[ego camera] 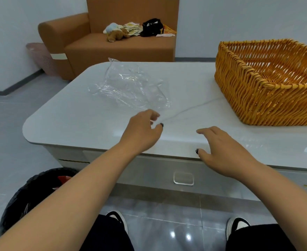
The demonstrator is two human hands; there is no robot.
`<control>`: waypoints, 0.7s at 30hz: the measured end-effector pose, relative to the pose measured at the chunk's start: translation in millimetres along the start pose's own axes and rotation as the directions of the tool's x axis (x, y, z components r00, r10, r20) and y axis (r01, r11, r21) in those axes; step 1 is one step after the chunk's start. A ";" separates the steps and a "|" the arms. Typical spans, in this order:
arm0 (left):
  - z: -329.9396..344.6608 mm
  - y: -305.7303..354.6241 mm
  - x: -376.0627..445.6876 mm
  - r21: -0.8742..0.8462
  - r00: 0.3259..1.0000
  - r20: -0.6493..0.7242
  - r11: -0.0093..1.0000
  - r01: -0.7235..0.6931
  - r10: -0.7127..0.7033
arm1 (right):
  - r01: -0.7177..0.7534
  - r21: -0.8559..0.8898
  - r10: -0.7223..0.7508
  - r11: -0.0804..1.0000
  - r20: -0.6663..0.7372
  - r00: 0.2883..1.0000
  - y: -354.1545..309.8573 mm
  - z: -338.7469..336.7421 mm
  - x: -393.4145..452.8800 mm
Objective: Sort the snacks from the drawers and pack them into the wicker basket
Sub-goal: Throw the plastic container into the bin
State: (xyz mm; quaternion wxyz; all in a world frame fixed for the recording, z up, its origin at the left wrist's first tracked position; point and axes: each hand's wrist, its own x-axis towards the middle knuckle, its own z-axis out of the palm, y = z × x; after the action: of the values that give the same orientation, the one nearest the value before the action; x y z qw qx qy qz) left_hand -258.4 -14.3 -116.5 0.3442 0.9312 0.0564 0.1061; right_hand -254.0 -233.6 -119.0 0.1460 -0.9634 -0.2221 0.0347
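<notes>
Left hand (pixel 143 131) grip pinching clear bag (pixel 129 86), frame centre; right hand (pixel 221 149) spread. Risk: flimsy film slipping or snagging.

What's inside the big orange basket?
Nothing that shows: the wicker basket on the table has only its bare woven bottom in view. The near wall hides the front part of the bottom, and the right end is out of view.

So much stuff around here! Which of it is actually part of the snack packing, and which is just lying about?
Part of the job:
wicker basket, empty as far as visible
drawer handle on the closed drawer
left hand, pinching the clear plastic bag
right hand, open

Just lying about:
stuffed toy, papers and black bag on the sofa
pink bin
black bin
</notes>
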 end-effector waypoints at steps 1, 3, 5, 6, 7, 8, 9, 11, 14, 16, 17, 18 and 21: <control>2.1 3.0 13.8 -0.013 0.999 -0.034 1.000 0.020 -0.021 | -0.010 -0.004 0.010 1.000 0.002 1.000 -0.7 0.8 3.9; 7.7 7.5 44.7 -0.023 0.993 -0.095 0.998 0.064 -0.066 | -0.004 -0.019 0.005 1.000 0.011 1.000 -3.7 3.3 9.0; 14.9 10.3 76.9 -0.006 0.982 -0.131 0.991 0.134 -0.133 | 0.018 -0.033 -0.018 0.999 0.025 1.000 -6.8 4.9 11.0; 18.5 11.1 91.9 0.014 0.974 -0.137 0.983 0.181 -0.177 | 0.033 -0.034 -0.032 0.999 0.029 0.999 -8.4 4.6 11.4; 21.7 12.3 104.9 0.039 0.964 -0.139 0.971 0.234 -0.227 | 0.048 -0.032 -0.047 0.998 0.031 0.998 -9.7 3.6 11.5; 24.8 12.6 116.7 0.065 0.950 -0.136 0.954 0.293 -0.283 | 0.060 -0.030 -0.059 0.998 0.033 0.998 -10.9 2.5 11.5; 28.1 12.4 126.4 0.079 0.930 -0.131 0.932 0.355 -0.343 | 0.069 -0.028 -0.068 0.997 0.036 0.997 -12.0 1.1 11.5; 36.7 9.7 140.2 0.051 0.884 -0.110 0.886 0.461 -0.454 | 0.082 -0.025 -0.081 0.996 0.040 0.996 -14.2 -0.8 10.8; 50.5 3.1 149.9 -0.060 0.853 -0.049 0.854 0.517 -0.520 | 0.089 -0.024 -0.088 0.996 0.042 0.995 -16.7 -2.8 11.7; 56.0 1.4 148.7 -0.110 0.865 -0.046 0.864 0.492 -0.499 | 0.088 -0.026 -0.087 0.996 0.040 0.995 -16.7 -4.4 12.2; 56.4 2.2 146.5 -0.128 0.872 -0.055 0.870 0.477 -0.486 | 0.089 -0.028 -0.088 0.996 0.037 0.995 -16.3 -5.3 12.5; 55.4 4.6 143.0 -0.152 0.876 -0.061 0.872 0.465 -0.478 | 0.090 -0.026 -0.089 0.996 0.034 0.995 -15.6 -5.9 12.5; 45.7 11.3 127.8 -0.268 0.891 -0.047 0.865 0.425 -0.452 | 0.079 -0.005 -0.078 0.997 0.015 0.997 -12.4 -8.9 12.5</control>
State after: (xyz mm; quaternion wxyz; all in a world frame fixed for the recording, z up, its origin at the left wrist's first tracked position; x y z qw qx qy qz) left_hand -123.1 -28.8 -122.7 0.4703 0.8357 0.2716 0.0816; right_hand -246.7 -219.9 -106.8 0.1430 -0.9541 -0.2609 0.0354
